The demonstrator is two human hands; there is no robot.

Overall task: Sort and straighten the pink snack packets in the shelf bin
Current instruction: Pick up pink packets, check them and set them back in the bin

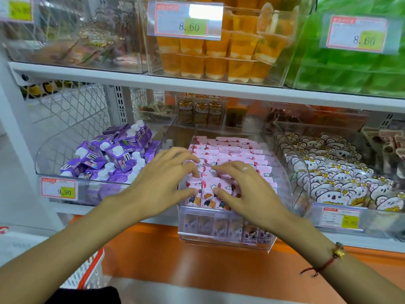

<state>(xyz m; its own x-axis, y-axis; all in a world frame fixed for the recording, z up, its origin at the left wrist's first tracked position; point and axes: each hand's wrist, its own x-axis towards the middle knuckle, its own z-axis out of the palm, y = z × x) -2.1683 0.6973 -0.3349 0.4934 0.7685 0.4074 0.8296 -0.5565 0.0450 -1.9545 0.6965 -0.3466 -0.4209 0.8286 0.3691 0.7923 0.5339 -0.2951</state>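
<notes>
Shop shelf point(153, 81), clear bin point(282, 163) of pink packets point(230, 150) mid-shelf, purple cartons point(114, 154) left, koala packs point(337, 178) right, left hand point(162, 183) and right hand point(243, 189) spread wide, fingertips pressing front packets.

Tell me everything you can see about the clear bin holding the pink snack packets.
The clear bin looks like transparent plastic, with curved side walls and a low front lip. It sits on the lower shelf between a bin of purple cartons and one of koala-face packets. Pink snack packets fill it in overlapping rows. The left hand and right hand rest fingers spread on the front packets.
</notes>
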